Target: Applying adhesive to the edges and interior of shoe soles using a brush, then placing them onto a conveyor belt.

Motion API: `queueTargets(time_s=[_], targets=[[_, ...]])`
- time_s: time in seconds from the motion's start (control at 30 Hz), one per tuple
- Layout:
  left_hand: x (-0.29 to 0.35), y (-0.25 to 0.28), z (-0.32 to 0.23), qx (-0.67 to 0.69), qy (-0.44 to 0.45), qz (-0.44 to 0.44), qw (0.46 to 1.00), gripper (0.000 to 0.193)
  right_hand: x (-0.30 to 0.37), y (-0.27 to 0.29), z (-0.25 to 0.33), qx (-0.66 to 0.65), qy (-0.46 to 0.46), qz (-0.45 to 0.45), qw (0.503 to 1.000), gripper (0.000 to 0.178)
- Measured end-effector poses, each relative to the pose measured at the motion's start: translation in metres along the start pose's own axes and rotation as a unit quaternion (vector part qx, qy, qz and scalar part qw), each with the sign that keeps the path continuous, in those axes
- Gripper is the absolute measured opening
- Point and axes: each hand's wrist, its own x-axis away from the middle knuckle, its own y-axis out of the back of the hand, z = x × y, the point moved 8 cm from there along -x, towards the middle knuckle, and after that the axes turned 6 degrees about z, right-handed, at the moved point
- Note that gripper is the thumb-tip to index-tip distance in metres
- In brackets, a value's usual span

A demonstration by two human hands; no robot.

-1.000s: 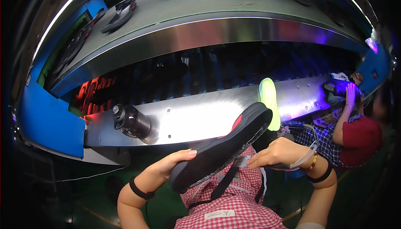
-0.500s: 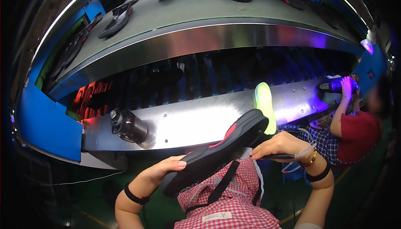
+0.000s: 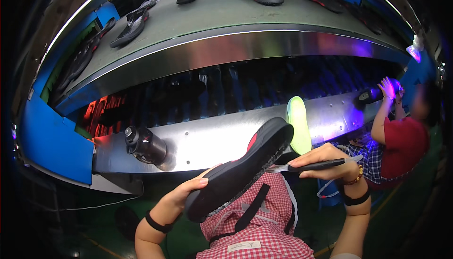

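My left hand (image 3: 189,189) is closed on the near-left end of a black shoe sole (image 3: 240,167) with a red patch on its side. The sole is tilted, its far end up and to the right, and its underside faces partly away from view. In my right hand (image 3: 325,161) is a brush (image 3: 317,165) with a dark handle, held like a pen. Its pale bristles are at the lower right edge of the sole. Just beyond the sole's tip, a yellow-green sole-shaped piece (image 3: 300,124) lies on a metal ledge (image 3: 222,138).
A dark bottle (image 3: 145,145) stands on the ledge at left. Beyond, several black shoe soles lie on a green conveyor belt (image 3: 212,18). At right a person in a red sleeve (image 3: 403,136) handles a dark object under purple light. Blue panels (image 3: 56,136) flank the line.
The sole's far end has moved slightly left and up. My right hand has risen a little, and the brush handle now tilts upward to the right. The other person's hands shifted too.
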Motion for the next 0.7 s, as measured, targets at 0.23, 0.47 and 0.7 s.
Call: queueTargets(time_s=[0.23,0.47,0.7], targets=[[-0.064,0.028,0.053,0.212,-0.034,0.07,0.974,0.05,-0.037,-0.089,-0.018,-0.262,-0.046,-0.065,0.962,0.021],[-0.062,0.034,0.05,0.253,-0.062,0.123,0.958,0.053,-0.026,-0.035,-0.069,-0.241,-0.066,-0.278,0.927,0.017],[-0.071,0.033,0.072,0.296,-0.043,0.144,0.943,0.046,-0.022,-0.001,-0.092,0.097,0.006,-0.486,0.868,0.018]])
